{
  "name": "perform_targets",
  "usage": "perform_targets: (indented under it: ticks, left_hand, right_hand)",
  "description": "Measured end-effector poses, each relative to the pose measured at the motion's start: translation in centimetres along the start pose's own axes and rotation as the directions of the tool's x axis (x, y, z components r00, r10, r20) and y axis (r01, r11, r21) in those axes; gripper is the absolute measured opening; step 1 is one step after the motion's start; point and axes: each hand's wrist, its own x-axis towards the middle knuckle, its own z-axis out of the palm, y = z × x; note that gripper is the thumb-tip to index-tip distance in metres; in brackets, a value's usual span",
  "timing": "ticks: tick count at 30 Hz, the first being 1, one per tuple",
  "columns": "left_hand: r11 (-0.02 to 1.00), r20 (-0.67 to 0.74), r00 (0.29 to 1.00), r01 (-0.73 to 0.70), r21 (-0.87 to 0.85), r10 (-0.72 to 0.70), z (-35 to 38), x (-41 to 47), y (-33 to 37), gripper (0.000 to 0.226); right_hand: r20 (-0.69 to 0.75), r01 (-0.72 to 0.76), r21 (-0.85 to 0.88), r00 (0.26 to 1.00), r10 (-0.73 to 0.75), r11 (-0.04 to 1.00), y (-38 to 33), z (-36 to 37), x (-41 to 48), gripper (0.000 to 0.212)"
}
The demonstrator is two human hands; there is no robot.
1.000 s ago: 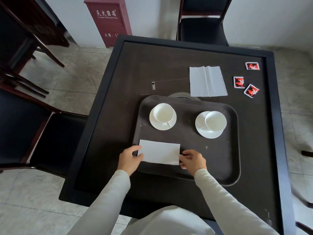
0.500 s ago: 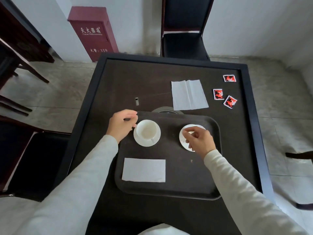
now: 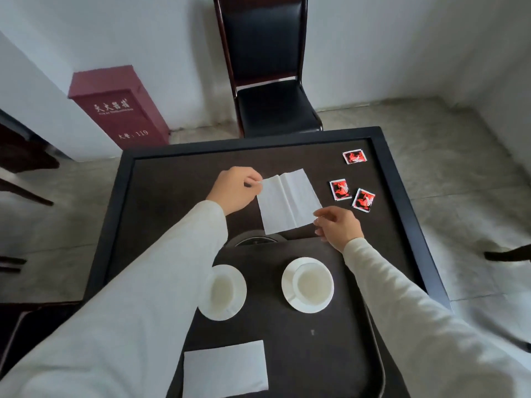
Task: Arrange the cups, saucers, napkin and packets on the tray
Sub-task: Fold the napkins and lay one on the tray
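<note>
The unfolded white paper napkin (image 3: 288, 201) looks thin, matt and creased. The round white cups (image 3: 311, 285) and saucers (image 3: 287, 291) look like smooth glazed ceramic. The dark rectangular tray (image 3: 316, 354) is matt plastic; the small red packets (image 3: 340, 190) are glossy

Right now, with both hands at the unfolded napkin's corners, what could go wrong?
The thin napkin, pinched at opposite corners by the left hand and right hand, may tear or crumple. Bringing it over the tray, the left sleeve could knock the left cup.
</note>
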Motion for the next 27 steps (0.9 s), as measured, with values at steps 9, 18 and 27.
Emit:
perform_targets:
  ticks: [9, 18, 27]
  left_hand:
    - [0.993, 0.109, 0.991, 0.072, 0.094, -0.083, 6.6, 8.2, 2.2, 0.012]
    - [0.964, 0.198, 0.961, 0.146, 0.22, -0.191, 14.6, 12.3, 2.3, 0.04]
    - [0.962, 0.215, 0.948, 0.194, 0.19, -0.233, 17.9, 14.0, 3.2, 0.04]
  right_hand:
    - [-0.073, -0.06, -0.266, 0.996, 0.042, 0.962, 2.1, 1.1, 6.9, 0.033]
    - [-0.116, -0.115, -0.362, 0.99, 0.078, 0.925, 4.4, 2.7, 9.9, 0.041]
    - [-0.147, -0.158, -0.304, 0.982, 0.118, 0.94, 5.1, 3.6, 11.1, 0.012]
